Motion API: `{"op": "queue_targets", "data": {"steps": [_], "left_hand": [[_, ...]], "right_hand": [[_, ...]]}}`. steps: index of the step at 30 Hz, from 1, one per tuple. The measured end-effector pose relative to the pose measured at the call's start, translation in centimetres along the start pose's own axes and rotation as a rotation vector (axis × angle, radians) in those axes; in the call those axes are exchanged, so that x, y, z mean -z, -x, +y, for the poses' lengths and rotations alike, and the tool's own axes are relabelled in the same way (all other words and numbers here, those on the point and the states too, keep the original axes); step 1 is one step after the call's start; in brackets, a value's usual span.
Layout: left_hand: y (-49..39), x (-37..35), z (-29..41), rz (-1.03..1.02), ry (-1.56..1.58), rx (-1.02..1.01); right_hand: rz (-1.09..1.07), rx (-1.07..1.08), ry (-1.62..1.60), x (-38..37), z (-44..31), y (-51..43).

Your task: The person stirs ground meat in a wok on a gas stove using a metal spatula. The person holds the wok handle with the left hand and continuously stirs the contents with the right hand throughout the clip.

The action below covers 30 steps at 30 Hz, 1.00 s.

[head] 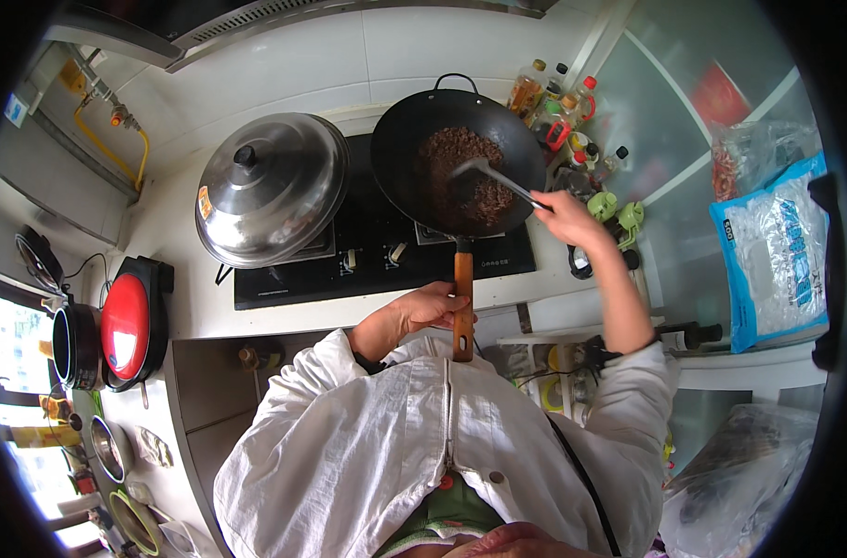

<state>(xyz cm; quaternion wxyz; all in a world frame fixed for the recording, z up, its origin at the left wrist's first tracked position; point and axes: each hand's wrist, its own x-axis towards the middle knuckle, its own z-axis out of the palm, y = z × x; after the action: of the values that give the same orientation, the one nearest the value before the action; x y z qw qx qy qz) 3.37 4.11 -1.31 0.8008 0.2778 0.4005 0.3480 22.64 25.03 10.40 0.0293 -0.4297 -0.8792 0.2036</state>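
Observation:
My left hand (pixel 434 307) is closed around the wooden handle (pixel 463 279) of a black wok (pixel 402 139) on the right side of the gas hob. With my right hand (pixel 570 216) I hold a metal spatula (pixel 510 183) by its dark grip. The spatula's blade rests in dark brown, crumbled food (pixel 465 143), which looks like minced meat, inside the wok. Left of the wok, a large pan with a domed steel lid (pixel 277 188) covers the other side of the black glass hob (pixel 305 286).
Several bottles of sauce or oil (pixel 528 91) crowd the counter right of the wok. Green plastic holders (pixel 615 206) stand nearby. A red electric griddle (pixel 125 324) and an open black cooker (pixel 74 345) are on the left counter. A blue-and-white bag (pixel 772 258) is at far right.

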Motion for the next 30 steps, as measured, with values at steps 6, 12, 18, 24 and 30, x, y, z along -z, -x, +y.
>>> {"op": "queue_targets", "data": {"steps": [6, 12, 18, 24, 30], "left_hand": [[-0.3, 0.3, -0.1, 0.007, -0.013, 0.012], [-0.8, 1.4, 0.0, -0.167, 0.031, 0.052], [-1.2, 1.6, -0.3, -0.149, 0.005, 0.038], [-1.1, 1.4, -0.2, -0.149, 0.014, 0.017], [-0.8, 1.0, -0.2, -0.106, 0.019, 0.012]], "right_hand": [[0.081, -0.498, -0.72, -5.2, -1.4, -5.7], [0.065, 0.066, -0.284, -6.4, -1.6, -2.0], [-0.194, 0.058, -0.152, 5.0, 0.1, 6.3], [-0.22, 0.006, 0.035, 7.5, -1.1, 6.9], [0.197, -0.074, -0.135, -3.8, 2.3, -3.5]]}}
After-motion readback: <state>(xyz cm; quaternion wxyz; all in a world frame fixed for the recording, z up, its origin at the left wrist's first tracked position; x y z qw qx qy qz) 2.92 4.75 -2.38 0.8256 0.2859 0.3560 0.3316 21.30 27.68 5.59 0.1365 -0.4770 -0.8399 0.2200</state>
